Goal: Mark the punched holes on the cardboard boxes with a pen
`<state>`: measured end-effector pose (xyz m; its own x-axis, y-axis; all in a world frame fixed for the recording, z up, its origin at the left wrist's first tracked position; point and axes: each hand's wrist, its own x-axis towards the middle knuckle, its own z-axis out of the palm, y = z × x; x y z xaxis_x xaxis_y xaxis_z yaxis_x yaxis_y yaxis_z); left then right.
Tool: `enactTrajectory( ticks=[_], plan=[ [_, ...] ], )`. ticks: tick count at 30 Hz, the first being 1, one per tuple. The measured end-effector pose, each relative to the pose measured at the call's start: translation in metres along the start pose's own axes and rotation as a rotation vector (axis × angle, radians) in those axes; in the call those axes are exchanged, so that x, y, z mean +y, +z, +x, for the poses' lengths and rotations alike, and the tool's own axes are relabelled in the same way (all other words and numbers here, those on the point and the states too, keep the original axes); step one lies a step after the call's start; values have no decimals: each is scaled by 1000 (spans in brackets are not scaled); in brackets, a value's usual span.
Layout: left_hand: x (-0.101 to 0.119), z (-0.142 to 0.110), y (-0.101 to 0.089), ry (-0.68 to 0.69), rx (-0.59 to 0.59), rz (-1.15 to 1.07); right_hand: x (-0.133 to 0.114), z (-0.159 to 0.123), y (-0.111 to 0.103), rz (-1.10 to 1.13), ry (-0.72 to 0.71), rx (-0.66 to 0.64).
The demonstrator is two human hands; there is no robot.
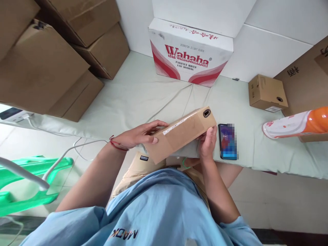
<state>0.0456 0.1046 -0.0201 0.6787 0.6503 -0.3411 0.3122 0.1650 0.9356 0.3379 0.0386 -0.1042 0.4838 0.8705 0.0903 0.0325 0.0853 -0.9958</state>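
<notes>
A long brown cardboard box (183,136) is held tilted above the table's front edge, between both hands. My left hand (143,134) grips its left end, thumb on the near face and fingers over the top, with a red string bracelet at the wrist. At the lower right corner, my right hand (207,140) is closed on the box, its thumb against the end and the other fingers partly hidden beneath. The box carries a white label strip (173,127) and a dark-rimmed hole (206,112) at its right end. A phone (227,141) lies just right of my right hand.
A white and red Wahaha carton (189,56) stands at the back of the cloth-covered table (123,99). Large cardboard boxes (43,68) are stacked at left. On the right are a small box (268,92) and an orange bottle (297,123). A green stool (58,165) stands at lower left.
</notes>
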Motion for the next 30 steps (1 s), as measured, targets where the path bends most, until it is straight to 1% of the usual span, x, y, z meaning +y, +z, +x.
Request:
enactTrajectory(
  ticks=[2,3,5,9,11,12,14,16,18,19,21,23,24,26,28,30],
  plan=[
    [-1,-4,0,6,-4,23,5,0,-1,5,8,-27],
    [0,-7,0,14,8,59,7,0,-1,7,5,-18],
    [2,-14,5,54,50,200,12,-1,-2,27,-7,26],
    [13,-21,28,156,182,612,17,-1,-2,90,5,85],
    [17,-18,41,159,247,753,17,1,-2,90,45,75],
    [17,-15,46,163,266,782,17,1,-1,77,58,75],
    [15,-8,52,194,288,747,17,3,0,41,61,95],
    [9,-1,53,224,328,634,15,3,0,-4,57,106],
    [2,4,51,198,395,490,13,2,1,-39,76,80],
    [-1,6,50,163,405,406,12,2,1,-49,89,60],
    [-5,8,51,87,348,222,11,1,0,-64,108,21],
    [-8,8,55,50,270,76,10,0,0,-82,114,-11],
    [-9,8,57,49,251,35,10,0,-1,-90,115,-22],
    [-11,7,62,60,261,12,9,0,-1,-76,116,-24],
    [-14,6,66,72,256,-7,9,1,-2,-30,114,5],
    [-17,5,68,85,229,-108,9,1,-3,-4,105,44]
  ],
)
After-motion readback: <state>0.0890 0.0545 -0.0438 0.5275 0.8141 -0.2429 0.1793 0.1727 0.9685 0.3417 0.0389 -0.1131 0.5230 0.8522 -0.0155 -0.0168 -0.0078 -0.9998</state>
